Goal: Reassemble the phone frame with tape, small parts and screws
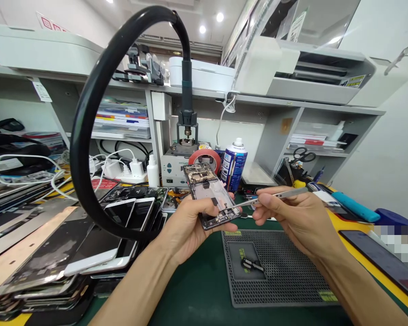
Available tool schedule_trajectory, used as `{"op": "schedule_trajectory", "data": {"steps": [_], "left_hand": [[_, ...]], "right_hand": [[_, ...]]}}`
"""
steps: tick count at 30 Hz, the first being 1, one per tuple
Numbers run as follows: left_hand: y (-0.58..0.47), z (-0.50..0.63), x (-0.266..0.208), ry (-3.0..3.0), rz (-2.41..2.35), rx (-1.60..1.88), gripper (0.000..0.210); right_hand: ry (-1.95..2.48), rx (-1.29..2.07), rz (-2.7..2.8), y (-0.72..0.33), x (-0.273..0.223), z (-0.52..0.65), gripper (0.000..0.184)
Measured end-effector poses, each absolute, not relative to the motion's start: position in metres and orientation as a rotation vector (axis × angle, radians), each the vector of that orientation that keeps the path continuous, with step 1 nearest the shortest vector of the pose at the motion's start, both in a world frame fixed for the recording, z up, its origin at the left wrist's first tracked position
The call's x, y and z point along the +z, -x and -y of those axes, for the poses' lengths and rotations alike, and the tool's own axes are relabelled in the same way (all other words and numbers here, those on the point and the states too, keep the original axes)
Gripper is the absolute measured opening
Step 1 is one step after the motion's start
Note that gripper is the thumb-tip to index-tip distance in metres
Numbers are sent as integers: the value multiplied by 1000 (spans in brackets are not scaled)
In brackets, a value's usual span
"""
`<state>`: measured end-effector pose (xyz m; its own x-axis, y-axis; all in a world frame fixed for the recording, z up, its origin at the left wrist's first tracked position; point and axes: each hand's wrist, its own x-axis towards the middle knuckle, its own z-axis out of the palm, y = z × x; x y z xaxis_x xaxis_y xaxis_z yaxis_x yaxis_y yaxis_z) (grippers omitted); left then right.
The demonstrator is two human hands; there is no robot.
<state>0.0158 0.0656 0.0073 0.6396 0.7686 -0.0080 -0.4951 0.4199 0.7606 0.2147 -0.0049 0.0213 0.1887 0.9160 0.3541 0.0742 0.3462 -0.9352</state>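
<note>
An opened smartphone (209, 192) with its circuit boards exposed is tilted above the bench, gripped by my left hand (187, 219). The thumb of that hand presses on its lower end, and the fingers support it from beneath. Metal tweezers (258, 200) are pinched in my right hand (289, 210). Their tip reaches the parts at the phone's lower end; whether it grips anything there is too small to tell. Below lies a grey perforated mat (285, 262) with small black parts (252, 265) in its shallow tray.
Stacked phones and screens (122, 226) crowd the left. A thick black flexible hose (80, 122) loops over them. Behind the phone stand a blue spray can (234, 163), a white bottle (153, 171) and a red tape roll (206, 158). At right lie a dark phone screen (381, 256) and scissors (304, 155).
</note>
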Motion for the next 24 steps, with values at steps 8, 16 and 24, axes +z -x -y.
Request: {"op": "schedule_trajectory", "data": {"steps": [8,16,24], "left_hand": [[-12,-72,5,-735,-298,722,34],[-8,-68,10,-798,-322,707,35],[-4,-70,16,-844,-328,693,30]], "right_hand": [[1049,701,1365,-213,19,8,6],[1093,642,1385,-211,23,10,7],[1108,625,1412,-213,24,9,9]]}}
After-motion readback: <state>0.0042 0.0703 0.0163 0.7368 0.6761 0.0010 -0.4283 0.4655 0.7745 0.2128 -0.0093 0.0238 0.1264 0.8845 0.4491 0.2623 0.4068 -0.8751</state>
